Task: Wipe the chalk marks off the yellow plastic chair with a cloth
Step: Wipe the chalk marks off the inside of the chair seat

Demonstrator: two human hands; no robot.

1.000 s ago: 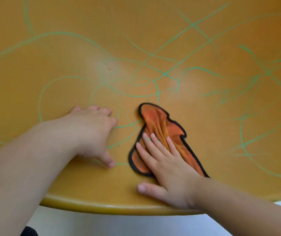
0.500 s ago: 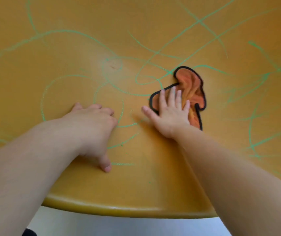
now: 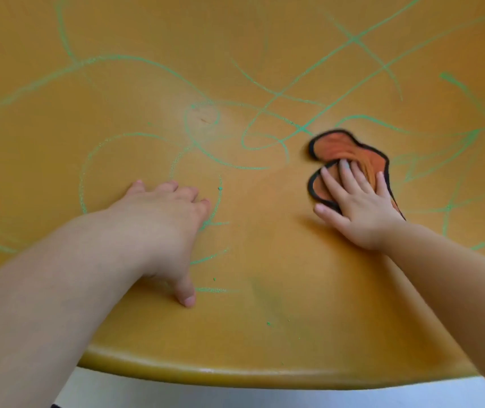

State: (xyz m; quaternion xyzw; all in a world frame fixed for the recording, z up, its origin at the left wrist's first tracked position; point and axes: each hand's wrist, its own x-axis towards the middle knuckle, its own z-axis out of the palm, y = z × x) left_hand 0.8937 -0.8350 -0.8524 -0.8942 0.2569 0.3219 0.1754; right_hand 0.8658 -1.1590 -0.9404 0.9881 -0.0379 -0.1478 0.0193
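Seeing faint green smear (image 3: 265, 293) and crumbs (image 3: 268, 323) just past front rim of chair (image 3: 235, 375). Bracing left hand (image 3: 162, 219) flat on seat, relaxed, gripping nothing. Pressing cloth (image 3: 350, 148) down mid-seat, right side, under flat, straight-fingered right hand (image 3: 356, 207). Looks mostly wiped between hands. Leaves chalk marks (image 3: 117, 58) across far and side areas; bulk of job undone.

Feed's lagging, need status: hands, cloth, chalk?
Left hand braced on yellow plastic chair seat, holding nothing. Right hand pressing orange black-edged cloth flat, fingers straight. Green chalk marks across most of seat. Nothing blocking.
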